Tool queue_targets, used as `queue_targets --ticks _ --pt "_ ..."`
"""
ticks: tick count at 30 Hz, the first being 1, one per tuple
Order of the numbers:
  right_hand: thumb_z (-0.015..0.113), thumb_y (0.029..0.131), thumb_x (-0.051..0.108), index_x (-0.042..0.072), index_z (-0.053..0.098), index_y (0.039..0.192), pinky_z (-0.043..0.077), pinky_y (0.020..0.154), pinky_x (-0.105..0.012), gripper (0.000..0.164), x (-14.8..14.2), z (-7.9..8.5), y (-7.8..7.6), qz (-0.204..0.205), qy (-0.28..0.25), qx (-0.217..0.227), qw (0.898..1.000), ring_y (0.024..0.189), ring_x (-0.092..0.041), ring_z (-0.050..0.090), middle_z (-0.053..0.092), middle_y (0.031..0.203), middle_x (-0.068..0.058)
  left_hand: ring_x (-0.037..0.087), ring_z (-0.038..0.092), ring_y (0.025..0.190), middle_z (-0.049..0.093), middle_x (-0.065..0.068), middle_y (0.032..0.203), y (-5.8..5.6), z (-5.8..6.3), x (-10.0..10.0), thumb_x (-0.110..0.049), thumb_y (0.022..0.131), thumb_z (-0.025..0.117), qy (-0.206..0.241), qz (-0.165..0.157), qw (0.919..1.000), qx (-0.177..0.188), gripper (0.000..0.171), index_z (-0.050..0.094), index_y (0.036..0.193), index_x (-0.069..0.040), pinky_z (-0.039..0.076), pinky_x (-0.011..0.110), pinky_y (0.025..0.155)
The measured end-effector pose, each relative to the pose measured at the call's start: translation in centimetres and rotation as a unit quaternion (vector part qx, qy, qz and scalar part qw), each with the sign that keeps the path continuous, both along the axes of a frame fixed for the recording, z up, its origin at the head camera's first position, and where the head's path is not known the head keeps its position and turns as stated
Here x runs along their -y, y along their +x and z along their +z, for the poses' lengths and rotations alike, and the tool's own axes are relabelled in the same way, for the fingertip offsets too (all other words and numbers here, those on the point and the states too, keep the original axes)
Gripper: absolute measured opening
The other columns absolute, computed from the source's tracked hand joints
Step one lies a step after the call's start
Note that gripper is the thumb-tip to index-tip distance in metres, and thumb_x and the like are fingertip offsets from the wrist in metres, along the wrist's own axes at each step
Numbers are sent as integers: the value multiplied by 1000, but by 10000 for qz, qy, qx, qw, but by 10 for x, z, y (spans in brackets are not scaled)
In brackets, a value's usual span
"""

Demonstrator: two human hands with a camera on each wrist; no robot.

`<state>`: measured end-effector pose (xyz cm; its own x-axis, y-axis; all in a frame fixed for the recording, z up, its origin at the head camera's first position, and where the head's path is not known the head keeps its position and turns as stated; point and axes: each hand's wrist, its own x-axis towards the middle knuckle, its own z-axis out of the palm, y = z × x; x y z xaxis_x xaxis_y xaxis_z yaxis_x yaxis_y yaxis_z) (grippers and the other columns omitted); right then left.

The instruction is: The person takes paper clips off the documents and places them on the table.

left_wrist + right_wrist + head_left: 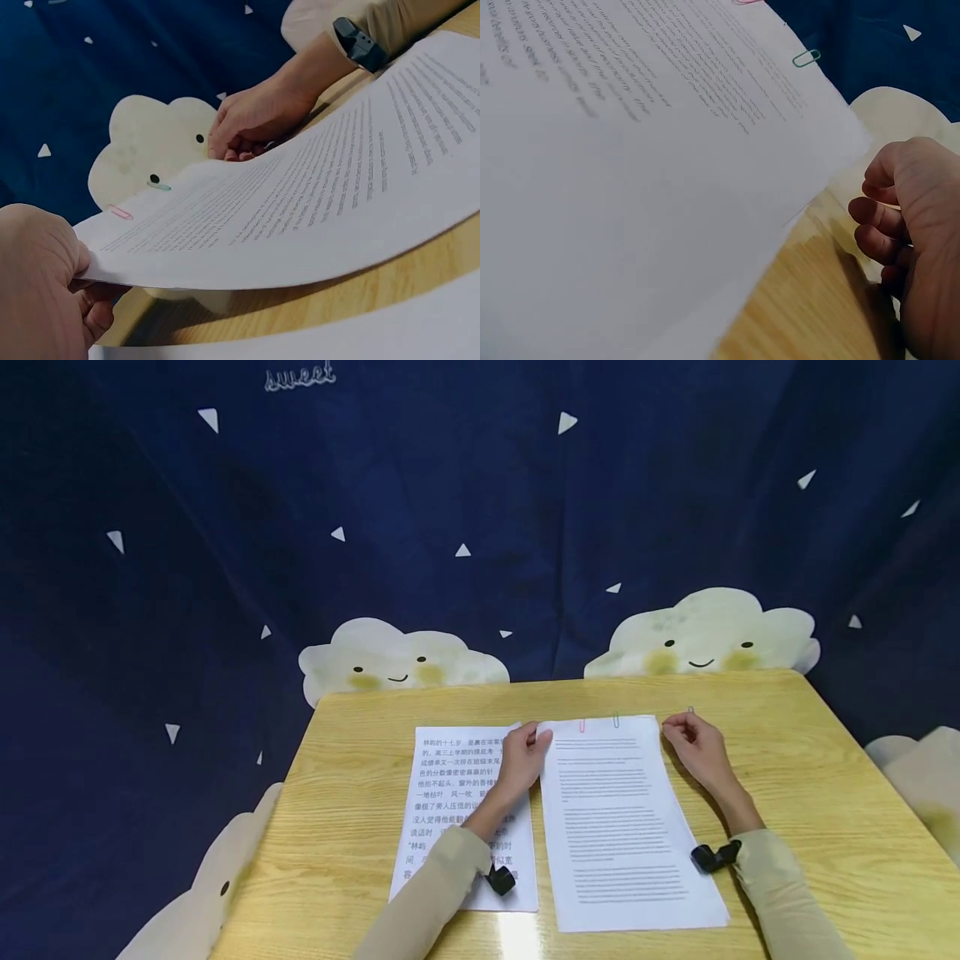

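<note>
Head view: the upper left corner of a paper stack (618, 843), placed right of centre in the lower half of the frame, is pinched by the left hand (522, 758), with the thumb laid over the page. That side is seen raised and bowed above the wood in the left wrist view, so the corner is presumably gripped to lift and steady the top end. The right hand (697, 747) is held just beside the upper right corner with its fingers curled; whether anything small is caught in them cannot be told. A pink clip (582, 725) and a green clip (617, 720) are set side by side on the top edge, apparently so that the pages are kept together. Another clip (691, 710) is glimpsed just beyond the right hand, by which it is partly hidden. To the left of the stack, a large-print sheet (442, 777) is laid out, and part of its text is covered by the left forearm and sleeve (435, 893). Everything is borne by a wooden table (345, 810) across the lower part of the frame, behind which a dark blue cloth (420, 468) is hung, marked with white triangles and smiling clouds (705, 631).
</note>
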<state>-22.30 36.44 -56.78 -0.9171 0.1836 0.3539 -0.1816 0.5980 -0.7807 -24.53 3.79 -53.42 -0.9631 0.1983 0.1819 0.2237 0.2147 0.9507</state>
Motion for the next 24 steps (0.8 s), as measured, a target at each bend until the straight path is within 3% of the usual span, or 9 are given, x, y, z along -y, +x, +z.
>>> queue_targets --ticks 5,12,16,20,24 --pt "63 104 16 -1 70 105 40 64 -17 19 3 5 -1 -11 58 -51 10000 72 -8 50 62 87 -8 6 54 56 66 4 71 0 0 3 -12 104 65 277 164 9993 164 17 75 102 0 41 18 52" --pt "57 108 22 0 69 108 43 61 -18 25 12 25 -1 -48 -259 -89 9996 74 -12 57 67 91 -11 5 50 54 63 0 69 2 -1 7 -12 104 65 555 174 9976 362 15 75 105 -1 38 17 49" --pt "52 111 25 -3 69 115 46 63 -19 33 21 36 -4 202 -448 -88 9988 78 -17 60 68 94 -14 5 54 56 68 2 74 4 -2 10 -12 104 65 673 220 9966 432 17 75 112 0 41 17 50" --pt "51 112 32 -3 67 124 44 65 -21 40 31 46 -4 583 -366 295 9972 82 -16 55 65 101 -15 7 55 58 69 9 76 8 2 11 -11 104 65 791 270 9952 506 17 74 113 1 42 16 50" --pt "61 108 26 -1 70 118 40 60 -25 30 38 55 -5 1056 -209 465 9931 76 -16 50 66 100 -17 6 50 57 63 3 71 10 4 12 -13 104 66 794 307 9945 615 15 75 109 -2 39 16 50"
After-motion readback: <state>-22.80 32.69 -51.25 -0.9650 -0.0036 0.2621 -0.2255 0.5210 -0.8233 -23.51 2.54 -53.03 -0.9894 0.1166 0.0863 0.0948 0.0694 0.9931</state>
